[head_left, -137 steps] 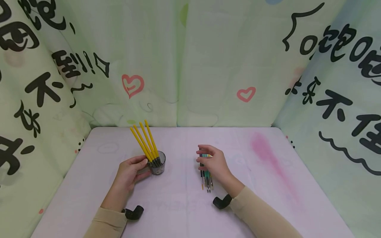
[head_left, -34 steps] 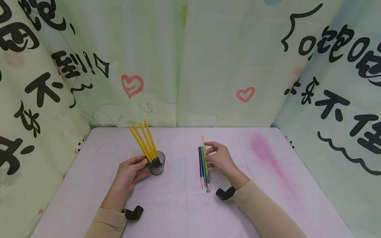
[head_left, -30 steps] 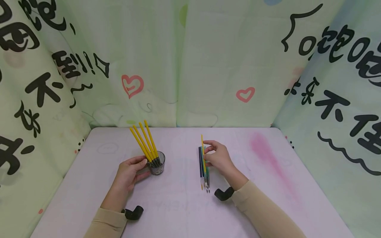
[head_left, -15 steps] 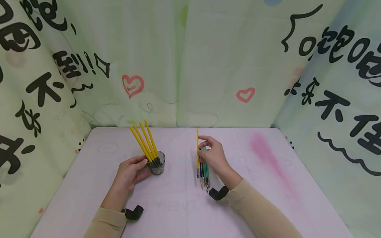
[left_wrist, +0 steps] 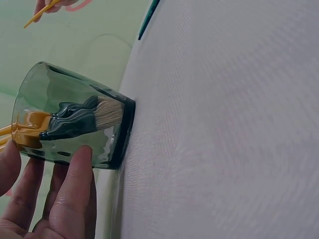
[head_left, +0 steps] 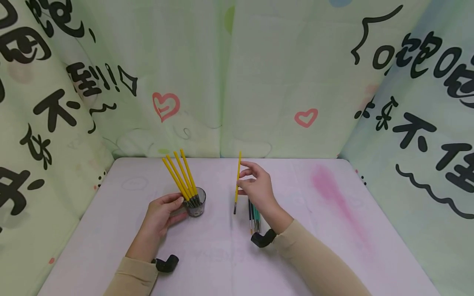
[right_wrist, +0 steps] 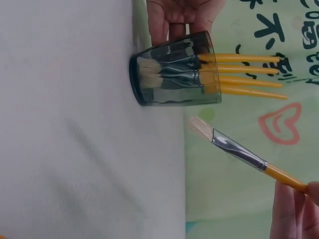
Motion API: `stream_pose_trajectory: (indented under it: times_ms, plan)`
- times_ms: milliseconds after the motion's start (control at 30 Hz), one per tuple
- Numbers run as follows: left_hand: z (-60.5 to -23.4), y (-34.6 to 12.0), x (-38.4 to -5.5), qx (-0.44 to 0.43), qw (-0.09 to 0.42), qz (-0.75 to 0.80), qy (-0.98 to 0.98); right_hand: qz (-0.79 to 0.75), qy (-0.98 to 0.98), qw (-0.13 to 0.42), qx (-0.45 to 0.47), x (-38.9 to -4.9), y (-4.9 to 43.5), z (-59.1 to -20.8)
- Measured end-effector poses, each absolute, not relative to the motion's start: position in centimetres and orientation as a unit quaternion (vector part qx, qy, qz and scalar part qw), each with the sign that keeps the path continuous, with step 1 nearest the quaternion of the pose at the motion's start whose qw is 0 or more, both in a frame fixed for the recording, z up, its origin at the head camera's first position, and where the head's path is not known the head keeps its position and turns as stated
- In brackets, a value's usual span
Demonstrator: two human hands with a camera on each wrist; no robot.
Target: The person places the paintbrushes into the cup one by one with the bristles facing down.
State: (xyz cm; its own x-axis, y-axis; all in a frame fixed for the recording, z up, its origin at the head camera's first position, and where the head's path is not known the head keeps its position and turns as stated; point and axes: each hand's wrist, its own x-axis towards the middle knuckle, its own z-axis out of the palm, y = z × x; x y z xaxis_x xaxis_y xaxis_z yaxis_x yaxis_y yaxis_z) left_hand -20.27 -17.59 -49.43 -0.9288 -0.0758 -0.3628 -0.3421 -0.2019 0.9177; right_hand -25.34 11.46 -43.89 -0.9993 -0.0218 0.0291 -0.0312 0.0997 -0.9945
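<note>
A smoky, see-through glass cup stands on the table, with several yellow-handled paintbrushes leaning in it, bristles down. My left hand holds the cup from its left side, thumb near the rim and fingers against the wall. Another yellow-handled paintbrush is pinched near the middle of its handle by my right hand. It is raised above the table, nearly upright, its pale flat bristles pointing down, to the right of the cup. Under the right hand lie more paintbrushes with dark and teal handles, partly hidden.
A pale pinkish table carries everything, with a pink stain on its right side. Light green curtains with black writing and red hearts enclose its back and both sides. Each wrist wears a black camera mount.
My right hand has picked the yellow-handled paintbrush out of the pile on the table, lifted it and carried it left toward the cup. My left hand and the cup have stayed put.
</note>
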Motion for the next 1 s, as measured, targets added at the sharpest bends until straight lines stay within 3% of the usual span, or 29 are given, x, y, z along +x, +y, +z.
stream_pose_trajectory:
  times_ms: [1000]
  plan:
    - [-49.4,-17.4,-20.2,-0.169,0.085,0.758,0.624,0.721,-0.682,0.064,0.101,-25.3,5.6,-41.3]
